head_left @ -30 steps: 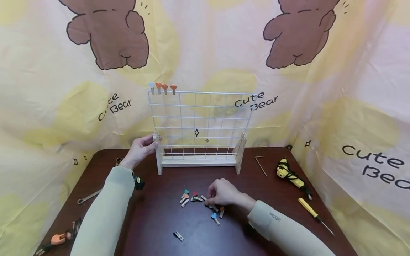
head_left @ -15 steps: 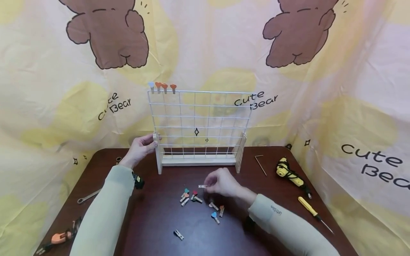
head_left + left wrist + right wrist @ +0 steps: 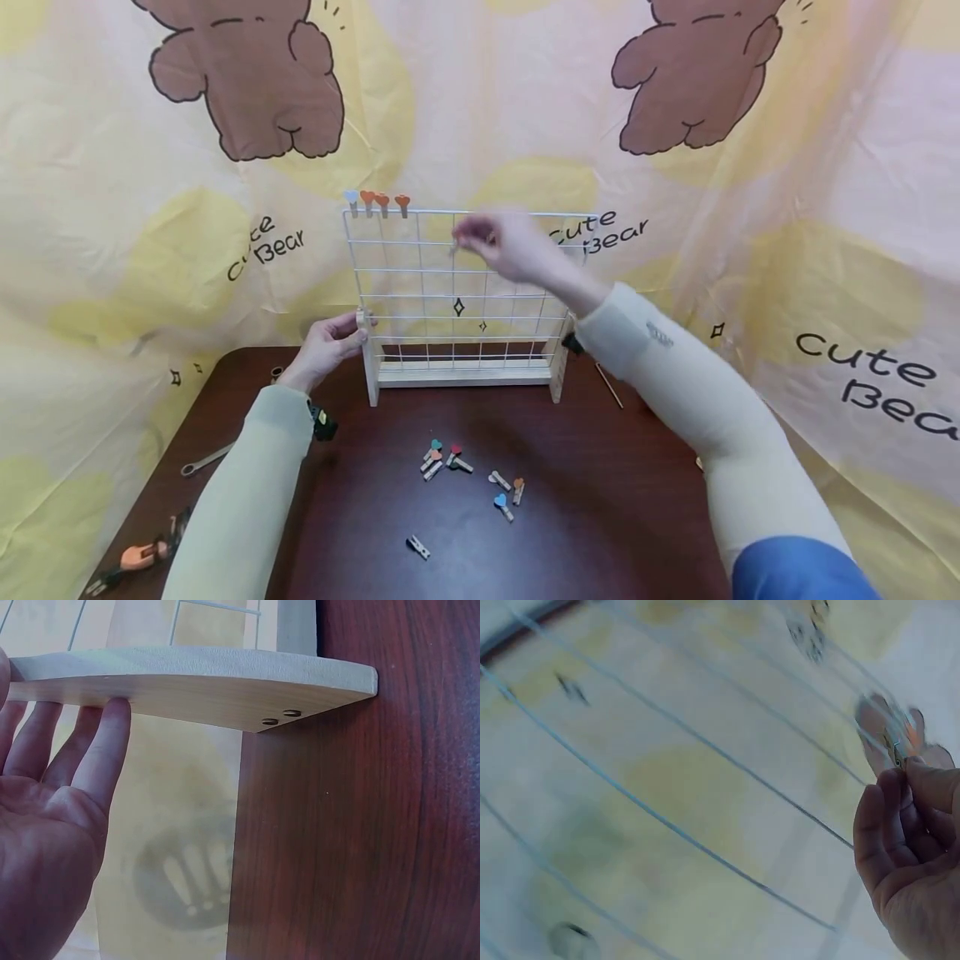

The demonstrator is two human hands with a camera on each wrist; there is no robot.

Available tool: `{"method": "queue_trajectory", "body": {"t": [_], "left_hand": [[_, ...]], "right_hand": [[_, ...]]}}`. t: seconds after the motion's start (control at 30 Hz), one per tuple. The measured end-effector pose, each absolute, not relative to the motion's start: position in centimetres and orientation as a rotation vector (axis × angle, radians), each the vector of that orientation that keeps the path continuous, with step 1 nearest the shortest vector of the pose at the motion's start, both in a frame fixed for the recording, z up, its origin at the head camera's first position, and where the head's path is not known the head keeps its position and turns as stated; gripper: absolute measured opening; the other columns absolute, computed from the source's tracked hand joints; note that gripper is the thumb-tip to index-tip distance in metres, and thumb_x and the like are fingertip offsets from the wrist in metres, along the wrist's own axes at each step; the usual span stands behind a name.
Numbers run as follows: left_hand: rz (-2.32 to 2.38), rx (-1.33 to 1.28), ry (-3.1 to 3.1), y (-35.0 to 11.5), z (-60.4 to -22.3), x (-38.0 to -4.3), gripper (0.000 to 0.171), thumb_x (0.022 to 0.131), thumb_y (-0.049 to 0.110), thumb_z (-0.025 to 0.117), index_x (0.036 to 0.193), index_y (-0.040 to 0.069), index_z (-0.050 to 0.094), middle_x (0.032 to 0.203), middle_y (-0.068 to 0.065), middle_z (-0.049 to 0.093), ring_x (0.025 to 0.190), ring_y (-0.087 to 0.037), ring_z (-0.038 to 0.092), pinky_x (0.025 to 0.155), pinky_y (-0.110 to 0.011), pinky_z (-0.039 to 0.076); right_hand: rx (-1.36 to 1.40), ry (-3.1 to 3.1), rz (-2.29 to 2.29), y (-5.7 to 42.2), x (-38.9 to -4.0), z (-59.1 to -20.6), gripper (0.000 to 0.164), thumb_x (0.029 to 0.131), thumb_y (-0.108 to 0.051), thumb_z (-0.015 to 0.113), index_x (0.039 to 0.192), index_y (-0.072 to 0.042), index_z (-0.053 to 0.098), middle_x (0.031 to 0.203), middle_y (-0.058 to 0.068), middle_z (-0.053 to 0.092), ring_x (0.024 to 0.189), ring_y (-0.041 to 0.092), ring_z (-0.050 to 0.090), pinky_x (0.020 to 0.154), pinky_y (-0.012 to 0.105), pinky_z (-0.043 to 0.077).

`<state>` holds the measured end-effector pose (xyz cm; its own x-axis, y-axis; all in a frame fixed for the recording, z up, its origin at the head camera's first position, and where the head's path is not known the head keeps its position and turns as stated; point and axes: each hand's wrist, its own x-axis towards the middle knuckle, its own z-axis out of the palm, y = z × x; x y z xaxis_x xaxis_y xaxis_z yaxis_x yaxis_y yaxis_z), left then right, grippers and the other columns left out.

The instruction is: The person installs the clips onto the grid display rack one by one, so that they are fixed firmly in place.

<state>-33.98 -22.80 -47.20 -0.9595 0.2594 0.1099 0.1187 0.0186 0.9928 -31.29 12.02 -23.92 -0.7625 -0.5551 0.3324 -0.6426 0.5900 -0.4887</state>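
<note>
A white wire grid rack (image 3: 453, 270) with wooden side posts stands at the back of the table. My left hand (image 3: 322, 354) grips its left wooden post (image 3: 195, 667), fingers on the outer face in the left wrist view. Raised in front of the grid, my right hand (image 3: 502, 246) pinches a small wooden clothespin (image 3: 895, 750) between thumb and fingers, just below the top wire. Several heart-topped clothespins (image 3: 383, 202) are clipped at the top wire's left end. More lie loose on the table, among them a blue-heart clothespin (image 3: 503, 507) and a plain clothespin (image 3: 417, 547).
At the table's left are a combination wrench (image 3: 206, 460) and an orange-and-black tool (image 3: 141, 556). A hex key (image 3: 611, 387) lies beyond the right sleeve (image 3: 675, 383), which covers most of the right side. A patterned curtain (image 3: 480, 100) hangs close behind the rack.
My right hand has picked a clothespin from the loose group and lifted it up to the grid's upper part. The left hand stays on the post.
</note>
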Motion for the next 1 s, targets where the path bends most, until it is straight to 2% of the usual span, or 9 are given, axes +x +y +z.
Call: {"method": "queue_trajectory", "body": {"t": [0.13,0.2,0.27,0.47,0.67,0.77,0.87,0.93,1.0], "left_hand": [[2.099,0.413,2.163,-22.8,-47.3,-34.1,0.057,0.107,0.013,0.066,0.155,-0.008,0.045,0.146,-0.016,0.064,0.133,-0.025,0.062,0.095,-0.025,0.058],[2.099,0.41,2.165,-22.8,-47.4,-34.1,0.056,0.107,0.014,0.067,0.155,-0.006,0.046,0.149,-0.022,0.059,0.134,-0.026,0.061,0.096,-0.024,0.058],[2.103,0.409,2.16,-22.7,-47.3,-34.0,0.056,0.106,0.013,0.067,0.155,-0.005,0.047,0.151,-0.027,0.054,0.135,-0.026,0.061,0.096,-0.024,0.058],[2.11,0.402,2.153,-22.9,-47.2,-33.9,0.057,0.106,0.014,0.067,0.156,-0.005,0.046,0.151,-0.026,0.055,0.128,-0.014,0.065,0.097,-0.024,0.057],[2.1,0.409,2.149,-22.9,-47.2,-33.9,0.059,0.107,0.014,0.065,0.157,-0.007,0.042,0.154,-0.029,0.05,0.117,-0.002,0.067,0.097,-0.024,0.057],[2.108,0.404,2.145,-22.9,-47.3,-34.0,0.058,0.107,0.013,0.065,0.157,-0.007,0.043,0.153,-0.028,0.052,0.119,-0.004,0.067,0.096,-0.024,0.057],[2.106,0.405,2.149,-22.9,-47.4,-34.1,0.056,0.107,0.013,0.066,0.156,-0.006,0.045,0.152,-0.027,0.054,0.126,-0.013,0.066,0.097,-0.025,0.057],[2.1,0.412,2.151,-23.0,-47.3,-34.0,0.056,0.107,0.013,0.066,0.156,-0.006,0.046,0.153,-0.028,0.052,0.129,-0.017,0.065,0.097,-0.025,0.057],[2.091,0.42,2.161,-23.0,-47.1,-34.0,0.057,0.107,0.014,0.066,0.156,-0.006,0.045,0.153,-0.03,0.051,0.13,-0.018,0.064,0.096,-0.025,0.057]], "right_hand": [[1.051,-2.639,0.793,9.8,-32.7,-19.1,0.015,0.106,-0.006,0.064,0.115,-0.002,0.075,0.108,0.009,0.077,0.098,0.02,0.07,0.089,0.031,0.057],[1.052,-2.66,0.681,8.7,-33.3,-17.5,0.015,0.105,-0.004,0.063,0.111,-0.001,0.077,0.107,0.009,0.078,0.096,0.019,0.07,0.088,0.031,0.056],[1.04,-2.708,0.553,7.7,-33.6,-16.3,0.017,0.104,-0.004,0.061,0.107,-0.002,0.078,0.107,0.009,0.079,0.095,0.019,0.07,0.088,0.032,0.055],[1.046,-2.779,0.257,5.5,-34.3,-14.8,0.022,0.1,-0.005,0.061,0.099,-0.003,0.082,0.103,0.006,0.08,0.097,0.02,0.067,0.089,0.032,0.055],[1.03,-2.791,0.119,4.6,-34.9,-15.3,0.024,0.098,-0.007,0.059,0.095,-0.004,0.083,0.095,0.005,0.079,0.09,0.02,0.067,0.083,0.032,0.056],[1.029,-2.78,0.187,4.8,-34.7,-15.8,0.022,0.1,-0.009,0.061,0.108,0.0,0.079,0.098,0.008,0.079,0.091,0.021,0.068,0.089,0.034,0.056],[1.006,-2.645,0.299,5.7,-33.8,-17.2,0.031,0.101,-0.016,0.066,0.126,0.001,0.071,0.096,0.008,0.076,0.088,0.019,0.068,0.095,0.036,0.054],[1.012,-2.475,0.431,6.6,-33.0,-19.0,0.032,0.1,-0.018,0.07,0.128,-0.001,0.069,0.089,0.006,0.074,0.08,0.017,0.067,0.091,0.036,0.055],[1.035,-2.319,0.588,7.5,-32.1,-21.7,0.024,0.099,-0.015,0.071,0.119,-0.003,0.073,0.081,0.002,0.072,0.071,0.014,0.065,0.078,0.032,0.057]]}}
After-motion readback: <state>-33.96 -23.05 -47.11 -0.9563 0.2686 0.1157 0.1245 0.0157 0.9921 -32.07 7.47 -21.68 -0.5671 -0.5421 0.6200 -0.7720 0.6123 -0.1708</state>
